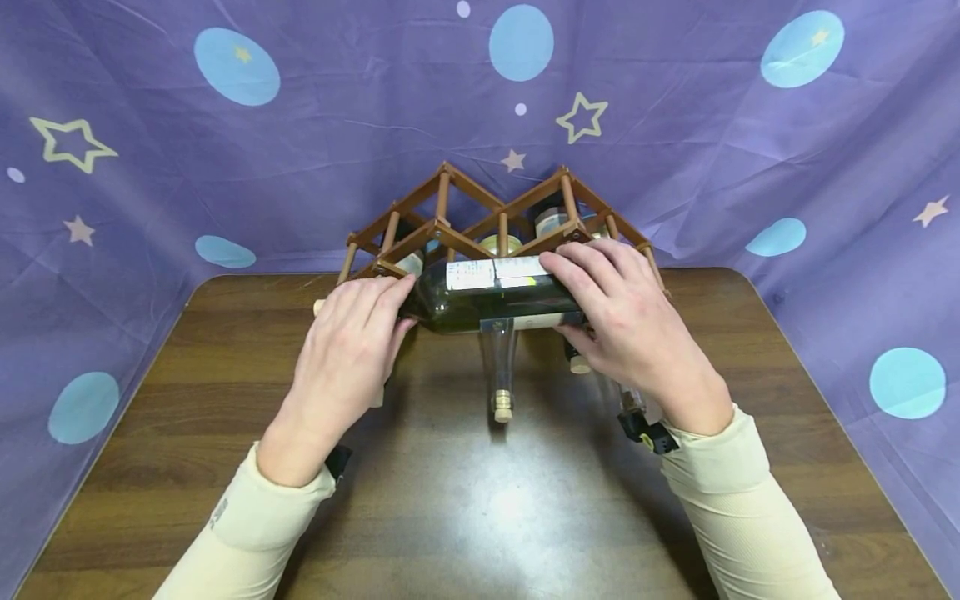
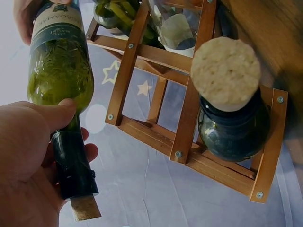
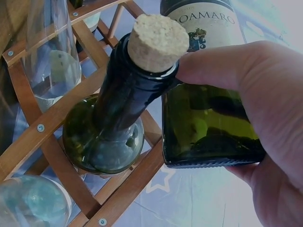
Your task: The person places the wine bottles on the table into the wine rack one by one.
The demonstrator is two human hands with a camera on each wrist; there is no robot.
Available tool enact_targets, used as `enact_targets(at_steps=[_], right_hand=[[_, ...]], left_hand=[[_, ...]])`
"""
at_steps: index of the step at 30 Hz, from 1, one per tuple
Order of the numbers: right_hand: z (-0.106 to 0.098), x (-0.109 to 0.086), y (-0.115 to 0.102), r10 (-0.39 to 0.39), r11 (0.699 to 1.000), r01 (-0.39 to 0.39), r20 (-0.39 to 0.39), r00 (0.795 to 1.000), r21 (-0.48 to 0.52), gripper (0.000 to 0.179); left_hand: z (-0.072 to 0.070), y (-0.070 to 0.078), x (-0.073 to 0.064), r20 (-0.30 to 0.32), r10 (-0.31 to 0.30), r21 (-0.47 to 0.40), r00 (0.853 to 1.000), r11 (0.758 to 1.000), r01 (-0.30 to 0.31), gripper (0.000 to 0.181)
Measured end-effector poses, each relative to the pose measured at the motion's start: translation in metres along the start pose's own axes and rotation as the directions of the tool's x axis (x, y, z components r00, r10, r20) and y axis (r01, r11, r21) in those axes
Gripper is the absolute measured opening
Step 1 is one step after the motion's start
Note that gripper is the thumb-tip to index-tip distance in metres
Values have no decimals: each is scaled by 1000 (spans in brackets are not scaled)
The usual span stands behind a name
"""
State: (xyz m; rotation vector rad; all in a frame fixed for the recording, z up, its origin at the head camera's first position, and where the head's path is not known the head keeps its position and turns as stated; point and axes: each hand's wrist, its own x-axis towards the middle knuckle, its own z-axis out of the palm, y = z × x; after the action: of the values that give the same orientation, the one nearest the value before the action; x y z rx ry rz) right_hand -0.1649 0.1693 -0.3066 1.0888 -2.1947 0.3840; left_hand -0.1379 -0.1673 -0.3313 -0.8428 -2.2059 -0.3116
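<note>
A green glass wine bottle (image 1: 465, 308) lies sideways in mid-air, held by both hands in front of a wooden wine rack (image 1: 442, 196). My left hand (image 1: 341, 342) grips its neck; the left wrist view shows the thumb on the bottle's shoulder and a cork (image 2: 86, 208) in its mouth. Its base end is in my right hand (image 1: 637, 321), thumb on one side and fingers on the other. A cream label (image 3: 203, 21) shows in the right wrist view. Several bottles lie in the rack, among them a clear corked bottle (image 1: 502, 367) pointing towards me.
A dark corked bottle (image 2: 232, 130) juts from one rack opening, close to the left wrist camera. Another green corked bottle (image 3: 102, 135) sticks out near my right thumb. The rack stands at the back of a brown wooden table (image 1: 420, 517), before a purple patterned cloth (image 1: 375, 108).
</note>
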Motion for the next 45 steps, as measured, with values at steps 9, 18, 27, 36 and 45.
enact_targets(at_steps=[9, 18, 27, 36, 45], right_hand=[[-1, 2, 0, -4, 1000, 4, 12, 1000, 17, 90], [0, 1, -1, 3, 1000, -4, 45, 999, 17, 92], [1, 0, -4, 10, 1000, -11, 30, 999, 14, 92], [-1, 1, -4, 12, 1000, -11, -21, 1000, 19, 91], [-6, 3, 1, 11, 1000, -10, -74, 997, 14, 93]], left_hand=[[-2, -1, -2, 4, -7, -11, 1000, 1000, 7, 42], [-6, -2, -12, -13, -7, -23, 1000, 1000, 7, 44], [-13, 0, -24, -3, -26, -35, 1000, 999, 26, 43], [-19, 2, -32, -6, -69, -46, 998, 997, 69, 43], [-26, 1, -41, 25, -137, -68, 990, 988, 138, 40]])
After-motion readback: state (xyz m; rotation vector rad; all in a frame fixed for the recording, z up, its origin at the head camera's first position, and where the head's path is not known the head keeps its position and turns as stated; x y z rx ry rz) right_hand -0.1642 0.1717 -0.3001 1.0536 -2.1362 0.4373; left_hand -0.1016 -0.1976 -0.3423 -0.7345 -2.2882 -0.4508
